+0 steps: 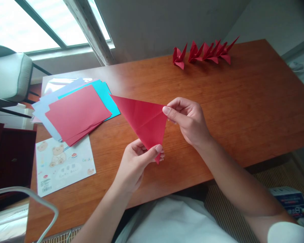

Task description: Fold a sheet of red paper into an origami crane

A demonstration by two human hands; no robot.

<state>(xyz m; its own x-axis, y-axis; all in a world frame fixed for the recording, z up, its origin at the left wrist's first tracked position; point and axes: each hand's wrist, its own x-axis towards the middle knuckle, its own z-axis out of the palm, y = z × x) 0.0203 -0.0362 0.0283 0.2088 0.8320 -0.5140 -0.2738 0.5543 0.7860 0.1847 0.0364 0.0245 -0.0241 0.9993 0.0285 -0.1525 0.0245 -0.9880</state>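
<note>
A sheet of red origami paper [144,119], folded into a triangle with faint creases across it, is held up over the wooden table. My left hand [140,160] pinches it near its lower tip, thumb on top and fingers beneath. At the upper right corner my right hand [187,118] grips it between thumb and forefinger. The third, long point reaches out to the left, towards a stack of red paper sheets [78,111]. The undersides of both hands' fingers are partly hidden.
Several red folded paper cranes [179,58] stand in a row at the table's back edge. Under the red stack lie blue sheets [108,101]; nearer me is a bear-printed cover [66,165]. A white cable-like bar [27,191] crosses the lower left. A chair [10,74] stands by the window.
</note>
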